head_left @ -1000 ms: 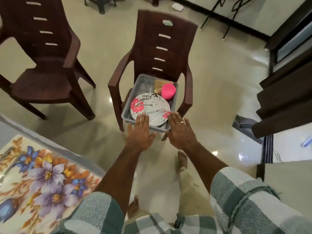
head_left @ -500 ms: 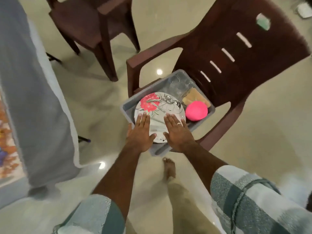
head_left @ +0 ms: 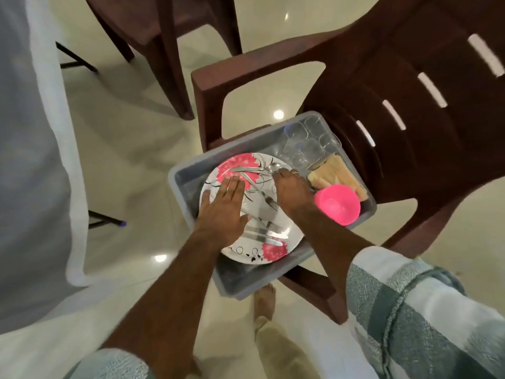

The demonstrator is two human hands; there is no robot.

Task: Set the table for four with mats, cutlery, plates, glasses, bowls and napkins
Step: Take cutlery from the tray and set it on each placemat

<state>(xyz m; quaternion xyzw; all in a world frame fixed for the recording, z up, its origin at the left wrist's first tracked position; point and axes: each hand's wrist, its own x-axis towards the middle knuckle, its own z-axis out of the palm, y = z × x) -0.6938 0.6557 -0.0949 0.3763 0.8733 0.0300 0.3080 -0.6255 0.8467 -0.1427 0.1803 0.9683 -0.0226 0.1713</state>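
A grey tub (head_left: 246, 143) sits on the seat of a brown plastic chair (head_left: 410, 105). In it lies a white plate with pink flowers (head_left: 292, 228), with forks and knives (head_left: 269, 201) and a spoon (head_left: 274, 166) on top. My left hand (head_left: 224, 209) lies flat on the plate's left part, fingers straight. My right hand (head_left: 292, 192) is over the plate's far right side, its fingers bent down at the spoon's end; what they hold is hidden. Clear glasses (head_left: 306, 143), tan napkins (head_left: 333, 173) and a pink bowl (head_left: 337, 205) fill the tub's far end.
A pale tablecloth (head_left: 27, 160) hangs down along the left edge, with black table legs (head_left: 103, 220) under it. A second brown chair (head_left: 164, 28) stands at the top left. My bare foot (head_left: 263, 299) is on the glossy floor just below the tub.
I have come closer to the tub. My left hand has slid onto the plate, and my right hand has reached further in, to the spoon at the plate's far side.
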